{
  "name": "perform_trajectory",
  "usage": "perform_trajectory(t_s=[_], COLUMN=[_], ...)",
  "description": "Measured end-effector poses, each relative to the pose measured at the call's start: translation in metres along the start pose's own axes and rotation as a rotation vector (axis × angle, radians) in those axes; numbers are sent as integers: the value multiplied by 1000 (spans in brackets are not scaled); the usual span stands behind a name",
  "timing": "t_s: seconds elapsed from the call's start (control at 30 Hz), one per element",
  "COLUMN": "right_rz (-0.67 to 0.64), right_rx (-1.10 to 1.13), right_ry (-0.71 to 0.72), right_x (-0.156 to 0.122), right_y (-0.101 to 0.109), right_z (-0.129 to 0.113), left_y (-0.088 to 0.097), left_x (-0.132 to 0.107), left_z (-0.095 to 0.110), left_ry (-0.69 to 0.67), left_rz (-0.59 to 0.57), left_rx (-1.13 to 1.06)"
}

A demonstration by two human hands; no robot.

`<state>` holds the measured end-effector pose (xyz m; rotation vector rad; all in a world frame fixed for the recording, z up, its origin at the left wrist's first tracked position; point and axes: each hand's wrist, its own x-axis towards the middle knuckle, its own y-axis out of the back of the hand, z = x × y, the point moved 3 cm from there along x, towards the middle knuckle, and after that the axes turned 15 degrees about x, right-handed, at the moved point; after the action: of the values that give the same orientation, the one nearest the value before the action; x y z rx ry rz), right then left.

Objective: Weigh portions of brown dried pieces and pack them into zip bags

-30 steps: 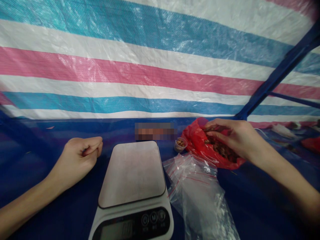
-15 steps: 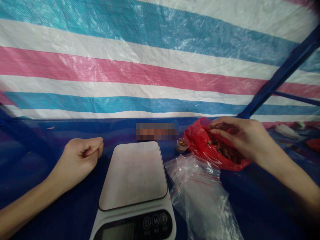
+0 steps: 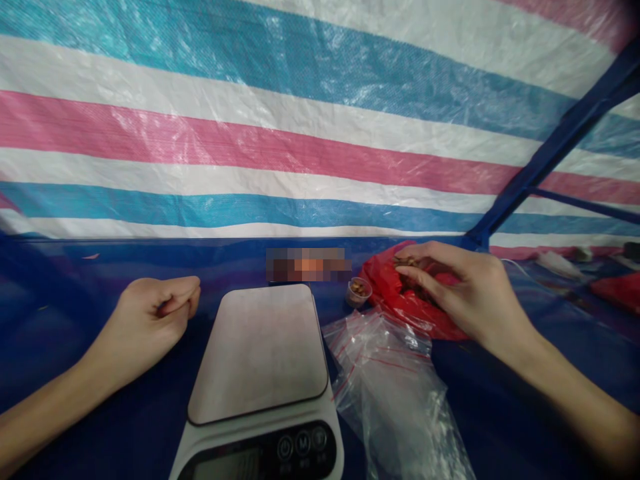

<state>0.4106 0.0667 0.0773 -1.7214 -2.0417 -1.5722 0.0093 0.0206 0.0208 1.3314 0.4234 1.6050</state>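
Observation:
My left hand rests on the blue table cover left of a white kitchen scale, curled in a loose fist with nothing visible in it. My right hand reaches into a red plastic bag of small brown pieces, its fingers pinched on some of them. Just left of the red bag stands a small clear cup holding a few brown pieces. A pile of clear zip bags with red seal lines lies right of the scale, below the red bag.
A striped blue, pink and white tarp hangs as a wall behind the table. A dark blue frame bar slants up at the right. More red and white items lie at the far right edge.
My right hand has shifted a little left and down inside the red bag. The left fist has stayed where it was.

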Motion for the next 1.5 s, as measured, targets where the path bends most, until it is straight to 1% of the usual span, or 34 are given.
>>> perform_trajectory(t_s=[0.1, 0.2, 0.4, 0.5, 0.63, 0.7, 0.8, 0.9, 1.0, 1.17, 1.3, 1.5], right_rz=[-16, -14, 118, 107, 66, 25, -97, -203, -221, -222, -180, -254], right_rx=[-16, -51, -98, -48, 28, 43, 58, 81, 116, 120, 149, 201], right_ry=[12, 27, 0, -12, 10, 63, 181, 235, 215, 190, 165, 134], right_x=[-1, 0, 1, 0, 1, 5, 17, 27, 26, 9, 9, 12], right_y=[-3, 0, 17, 18, 7, -3, -20, -34, -42, -46, -40, -42], right_z=[-4, -4, -4, -10, -23, -30, -36, -36, -29, -15, -10, -10], left_y=[0, 1, -1, -1, -1, -1, 0, 1, 1, 1, 1, 1], left_x=[0, 1, 0, 0, -1, 0, 0, 0, -1, -2, -3, 0], left_z=[1, 0, 0, -1, -1, -2, -3, -4, -4, -3, -4, -6], left_ry=[-12, -15, 2, 15, 47, 50, 46, 35, 23, 8, 12, 73], left_rz=[6, 6, -10, -16, -13, -16, -15, -14, -4, 7, -22, -65], left_rx=[10, 15, -7, -26, -53, -51, -50, -47, -39, -42, -27, -29])
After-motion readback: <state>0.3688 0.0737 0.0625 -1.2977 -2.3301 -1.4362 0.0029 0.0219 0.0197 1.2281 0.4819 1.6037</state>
